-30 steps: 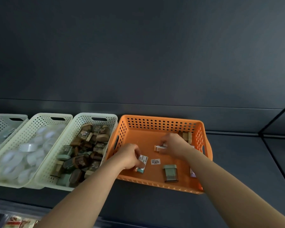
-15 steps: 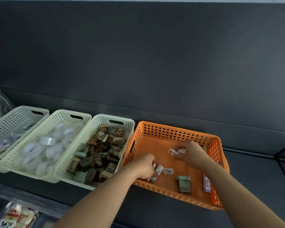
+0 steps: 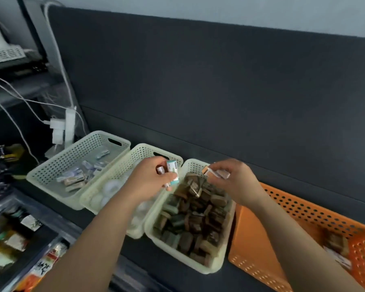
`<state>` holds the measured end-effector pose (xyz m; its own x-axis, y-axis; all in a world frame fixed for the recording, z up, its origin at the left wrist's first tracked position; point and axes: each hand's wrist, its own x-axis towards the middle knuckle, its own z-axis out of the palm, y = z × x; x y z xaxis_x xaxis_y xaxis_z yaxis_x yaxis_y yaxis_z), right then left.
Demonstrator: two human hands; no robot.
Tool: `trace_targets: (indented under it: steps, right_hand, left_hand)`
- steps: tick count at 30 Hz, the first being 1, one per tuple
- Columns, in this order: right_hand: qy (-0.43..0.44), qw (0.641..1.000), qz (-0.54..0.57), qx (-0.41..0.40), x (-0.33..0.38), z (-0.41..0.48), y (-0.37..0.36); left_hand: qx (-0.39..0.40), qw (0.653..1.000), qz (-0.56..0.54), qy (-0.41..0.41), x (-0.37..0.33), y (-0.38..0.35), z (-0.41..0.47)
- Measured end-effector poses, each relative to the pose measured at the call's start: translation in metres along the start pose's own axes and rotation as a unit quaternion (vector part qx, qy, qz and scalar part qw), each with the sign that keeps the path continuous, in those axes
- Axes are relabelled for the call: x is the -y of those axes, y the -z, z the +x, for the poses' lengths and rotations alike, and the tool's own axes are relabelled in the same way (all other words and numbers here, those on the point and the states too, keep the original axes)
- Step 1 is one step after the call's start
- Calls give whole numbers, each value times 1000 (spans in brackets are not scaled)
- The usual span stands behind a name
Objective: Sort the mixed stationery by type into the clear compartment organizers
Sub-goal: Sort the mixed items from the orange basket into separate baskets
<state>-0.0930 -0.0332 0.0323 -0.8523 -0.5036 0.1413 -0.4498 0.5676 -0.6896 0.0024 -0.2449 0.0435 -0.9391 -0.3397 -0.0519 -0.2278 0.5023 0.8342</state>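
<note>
Risk: my left fingers pinch several white-and-teal packs, right fingers pinch a white-and-orange pack, both above the cream basket of brown blocks; one slip would likely mis-sort them.

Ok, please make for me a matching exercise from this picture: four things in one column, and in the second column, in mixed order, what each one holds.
Column A
1. left hand
2. right hand
3. orange basket
4. cream basket beside the orange one

Column B
a. brown and green blocks
b. teal-and-white pack
c. few items, at its right end
d. white piece with an orange end

Pairs: 1-b, 2-d, 3-c, 4-a
</note>
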Motion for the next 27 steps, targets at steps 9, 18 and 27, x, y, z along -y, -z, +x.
trace_targets:
  steps: [9, 18, 27]
  right_hand:
    - [6, 996, 31, 81, 134, 87, -157]
    - [7, 985, -48, 163, 163, 146, -245]
    - [39, 958, -174, 223, 169, 164, -267]
  left_hand:
    - [-121, 987, 22, 105, 133, 163, 46]
    - [23, 989, 106, 103, 222, 199, 83]
    - [-18, 991, 119, 59, 235, 211, 92]
